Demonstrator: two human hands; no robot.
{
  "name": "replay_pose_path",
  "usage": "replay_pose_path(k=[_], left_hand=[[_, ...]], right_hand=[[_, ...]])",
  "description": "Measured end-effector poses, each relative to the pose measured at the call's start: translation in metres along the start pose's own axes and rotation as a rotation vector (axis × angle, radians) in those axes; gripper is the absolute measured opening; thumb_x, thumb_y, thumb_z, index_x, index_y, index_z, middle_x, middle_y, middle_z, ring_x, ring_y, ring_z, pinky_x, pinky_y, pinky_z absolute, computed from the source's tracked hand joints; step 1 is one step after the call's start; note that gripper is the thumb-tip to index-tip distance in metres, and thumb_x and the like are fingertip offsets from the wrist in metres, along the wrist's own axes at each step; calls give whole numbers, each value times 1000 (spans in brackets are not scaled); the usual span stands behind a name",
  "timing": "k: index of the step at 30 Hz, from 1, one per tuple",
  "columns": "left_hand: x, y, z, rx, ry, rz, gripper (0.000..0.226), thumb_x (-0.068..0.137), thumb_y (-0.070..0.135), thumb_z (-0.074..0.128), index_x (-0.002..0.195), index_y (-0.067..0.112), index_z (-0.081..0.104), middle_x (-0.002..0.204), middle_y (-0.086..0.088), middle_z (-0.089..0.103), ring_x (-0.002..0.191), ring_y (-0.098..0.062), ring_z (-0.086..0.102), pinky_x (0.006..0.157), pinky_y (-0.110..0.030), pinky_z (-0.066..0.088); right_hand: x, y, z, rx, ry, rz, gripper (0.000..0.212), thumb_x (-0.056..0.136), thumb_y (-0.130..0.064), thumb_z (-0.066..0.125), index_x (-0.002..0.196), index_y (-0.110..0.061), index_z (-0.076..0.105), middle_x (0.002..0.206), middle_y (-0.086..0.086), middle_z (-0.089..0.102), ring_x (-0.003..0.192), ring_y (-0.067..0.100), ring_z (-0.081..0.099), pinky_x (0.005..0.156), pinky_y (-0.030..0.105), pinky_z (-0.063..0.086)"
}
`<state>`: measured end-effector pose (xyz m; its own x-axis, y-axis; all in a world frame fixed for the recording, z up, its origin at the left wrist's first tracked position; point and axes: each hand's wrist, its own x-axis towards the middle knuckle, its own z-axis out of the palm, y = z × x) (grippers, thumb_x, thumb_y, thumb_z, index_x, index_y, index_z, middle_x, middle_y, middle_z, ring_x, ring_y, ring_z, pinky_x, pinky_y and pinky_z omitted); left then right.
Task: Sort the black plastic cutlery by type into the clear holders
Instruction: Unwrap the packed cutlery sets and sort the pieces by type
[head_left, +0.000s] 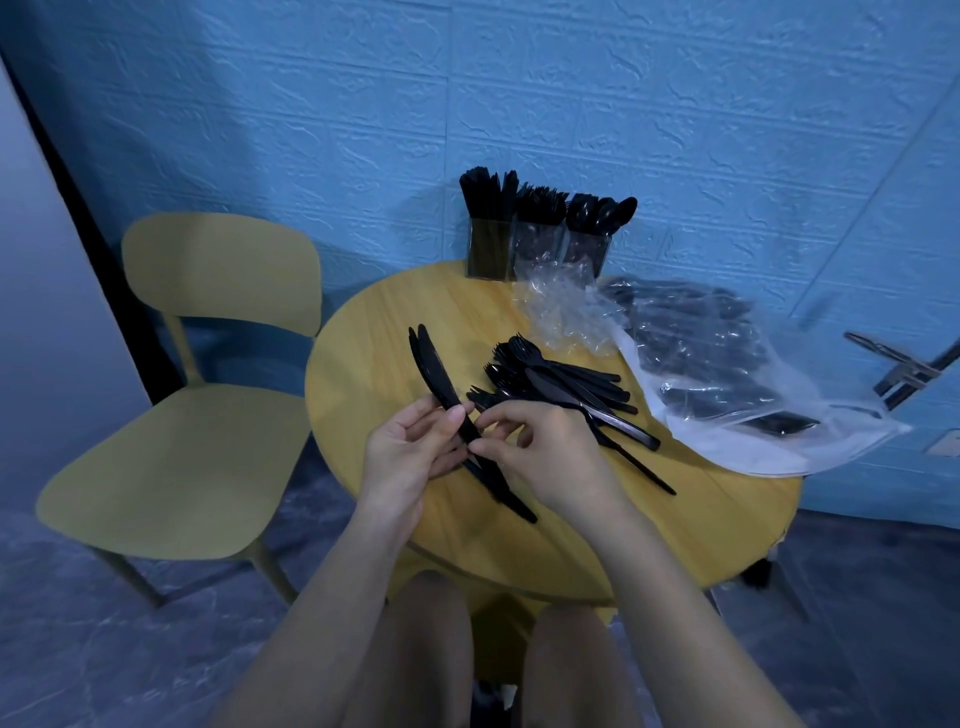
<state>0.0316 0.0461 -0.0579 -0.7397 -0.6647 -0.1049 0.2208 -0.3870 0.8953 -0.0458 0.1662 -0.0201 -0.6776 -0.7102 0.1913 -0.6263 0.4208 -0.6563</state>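
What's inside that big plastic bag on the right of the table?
More black cutlery shows through the bag, with handle ends near its mouth. The crinkled plastic blurs the types and hides how many there are.

The person's left hand (410, 452) and right hand (540, 452) are bare, without gloves, rings, or a watch. Both forearms are uncovered with no sleeves in view. The knees at the near edge are bare too.
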Motion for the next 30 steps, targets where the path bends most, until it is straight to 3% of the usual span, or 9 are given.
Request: replay_pose_path(k=[2, 4, 6, 8, 11, 15, 20, 26, 30], left_hand=[[0, 0, 0, -6, -6, 15, 29, 82, 10, 64, 111, 7, 63, 91, -3, 75, 82, -19, 72, 64, -24, 57], [1, 1, 0, -34, -5, 18, 21, 83, 8, 62, 104, 9, 65, 86, -1, 75, 78, -20, 72, 63, -25, 58], [1, 2, 0, -51, -5, 17, 18, 83, 6, 62, 100, 10, 65, 84, -1, 75, 77, -20, 72, 63, -26, 58], [1, 1, 0, -42, -23, 23, 18, 82, 7, 62, 100, 10, 66, 84, -1, 74, 77, -19, 72, 62, -25, 58], [1, 0, 1, -14, -46, 39, 21, 80, 10, 63, 101, 12, 65, 86, 0, 75, 78, -18, 72, 63, -24, 58], [2, 0, 0, -9, -50, 56, 24, 80, 12, 62, 103, 12, 64, 86, 1, 75, 79, -17, 72, 63, -24, 58], [2, 0, 0, 2, -40, 71, 20, 84, 12, 60, 103, 13, 64, 86, 3, 74, 80, -16, 72, 65, -25, 59], [3, 1, 0, 0, -33, 66, 18, 86, 11, 59, 103, 14, 63, 84, 4, 74, 77, -15, 72, 63, -24, 58], [3, 1, -1, 4, -37, 62, 18, 87, 12, 58, 103, 15, 63, 85, 5, 74, 78, -15, 72, 64, -24, 58]], right_hand=[[7, 11, -7, 22, 64, 17, 25, 79, -36, 73, 101, -23, 73, 89, -9, 68, 74, 0, 56, 73, 18, 47], [16, 32, -18, -75, 155, 75, 30, 83, -33, 70, 109, -18, 71, 104, -3, 66, 91, 9, 58, 82, 22, 48], [22, 54, -25, -273, 142, 157, 39, 88, -33, 65, 123, -16, 63, 122, 0, 58, 109, 17, 54, 87, 29, 46], [22, 65, -22, -402, 92, 157, 39, 91, -30, 61, 128, -17, 59, 126, 1, 55, 116, 20, 49, 88, 31, 46], [16, 65, -9, -412, 116, 42, 32, 92, -22, 61, 123, -17, 63, 120, -1, 59, 114, 19, 49, 86, 28, 43], [13, 58, 2, -378, 96, -51, 29, 91, -28, 61, 119, -20, 66, 114, -5, 62, 109, 15, 51, 86, 25, 42], [15, 61, -6, -199, 142, -35, 23, 88, -36, 63, 99, -18, 74, 99, -7, 65, 99, 11, 55, 85, 27, 46], [24, 69, -21, -296, 9, 20, 25, 90, -34, 61, 109, -20, 70, 112, -6, 60, 110, 13, 50, 94, 33, 45], [34, 72, -32, -461, 25, 23, 21, 94, -22, 57, 110, -20, 70, 114, -2, 59, 108, 18, 52, 85, 26, 43]])
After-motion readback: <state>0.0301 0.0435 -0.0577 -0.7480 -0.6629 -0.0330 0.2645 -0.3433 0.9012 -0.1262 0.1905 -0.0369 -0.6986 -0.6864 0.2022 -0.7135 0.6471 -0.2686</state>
